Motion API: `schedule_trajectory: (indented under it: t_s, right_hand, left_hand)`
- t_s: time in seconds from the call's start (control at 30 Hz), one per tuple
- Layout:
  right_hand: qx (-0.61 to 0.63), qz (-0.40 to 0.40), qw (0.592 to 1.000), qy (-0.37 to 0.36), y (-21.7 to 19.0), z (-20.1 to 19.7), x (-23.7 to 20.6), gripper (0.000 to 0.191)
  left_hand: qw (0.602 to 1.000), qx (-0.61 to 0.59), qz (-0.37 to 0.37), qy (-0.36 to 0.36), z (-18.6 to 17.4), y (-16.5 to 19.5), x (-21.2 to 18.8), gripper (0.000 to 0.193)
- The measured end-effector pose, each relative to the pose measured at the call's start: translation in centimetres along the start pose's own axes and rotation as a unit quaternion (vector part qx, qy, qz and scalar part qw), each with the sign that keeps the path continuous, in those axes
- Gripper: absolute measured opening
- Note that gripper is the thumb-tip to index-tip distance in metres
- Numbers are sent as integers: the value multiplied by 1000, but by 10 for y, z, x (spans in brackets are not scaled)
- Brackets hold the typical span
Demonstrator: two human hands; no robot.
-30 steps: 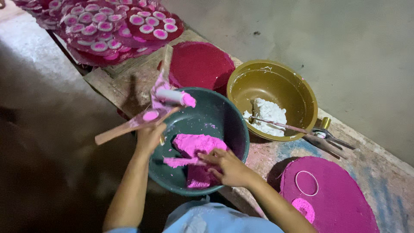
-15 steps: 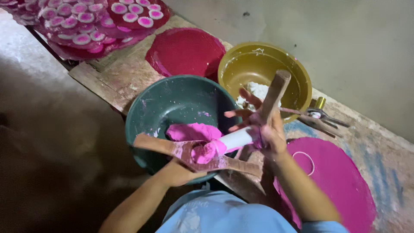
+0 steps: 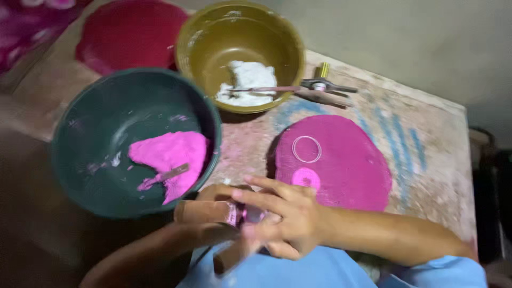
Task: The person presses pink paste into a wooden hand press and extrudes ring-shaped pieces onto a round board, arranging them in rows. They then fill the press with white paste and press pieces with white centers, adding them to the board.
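Head view: both hands (image 3: 266, 221) clasp wooden mould (image 3: 208, 212) beside green bowl (image 3: 85, 160).

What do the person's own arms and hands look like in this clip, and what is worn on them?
Both forearms are bare, with light blue short sleeves showing at the bottom edge. The right hand and left hand wear no gloves; no rings or watch are visible, though the picture is somewhat blurred.
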State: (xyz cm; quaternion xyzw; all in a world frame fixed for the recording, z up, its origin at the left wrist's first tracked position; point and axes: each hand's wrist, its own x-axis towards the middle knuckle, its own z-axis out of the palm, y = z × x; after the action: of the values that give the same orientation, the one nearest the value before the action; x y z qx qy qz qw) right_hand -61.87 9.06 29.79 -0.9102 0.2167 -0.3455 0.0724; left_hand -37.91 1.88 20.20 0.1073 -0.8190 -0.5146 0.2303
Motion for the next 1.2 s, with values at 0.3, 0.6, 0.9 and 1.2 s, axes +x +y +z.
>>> schedule_trajectory:
  t_s: [0.3, 0.6, 0.9, 1.2]
  right_hand:
    - [341, 385, 857, 16, 34, -95, -149, 111]
    - [406, 581, 654, 265, -48, -51, -321, 103]
    - [401, 485, 650, 426, -80, -41, -328, 92]
    - [381, 507, 646, 425, -69, -44, -313, 89]
  left_hand:
    - [968, 77, -200, -133, 56, -1, 157, 49]
    - [992, -15, -122, 8, 82, -120, 209, 73]
    - [870, -304, -349, 169, 153, -220, 149, 91]
    - [937, 315, -127, 76, 176, -97, 132, 64]
